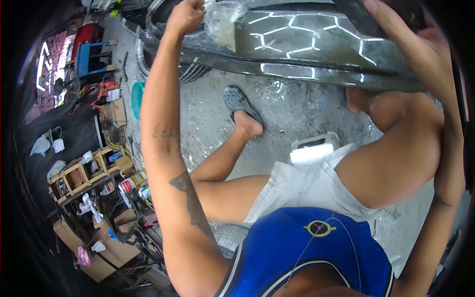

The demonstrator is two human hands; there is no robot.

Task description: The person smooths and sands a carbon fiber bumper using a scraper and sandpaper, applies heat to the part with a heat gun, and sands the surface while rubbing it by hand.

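Note:
A long glossy panel with a dark carbon-fibre weave [316,47] lies across the top of the view, reflecting hexagonal lights. My left hand [187,17] is curled closed above its left end, right beside crumpled clear plastic film [220,22]. Whatever sits inside those fingers is hidden. At the upper right, my right hand [428,42] grips a flat dark piece [357,17], with the thumb along its edge; the other fingers are mostly hidden. That piece is partly cut off by the frame's top.
A stool-like seat or box with a white top [312,151] shows by my shorts. A teal basket [138,100], a blue stand [94,58] and a wooden rack [84,175] with cans and tools line the left. A tire [231,237] lies behind my left arm.

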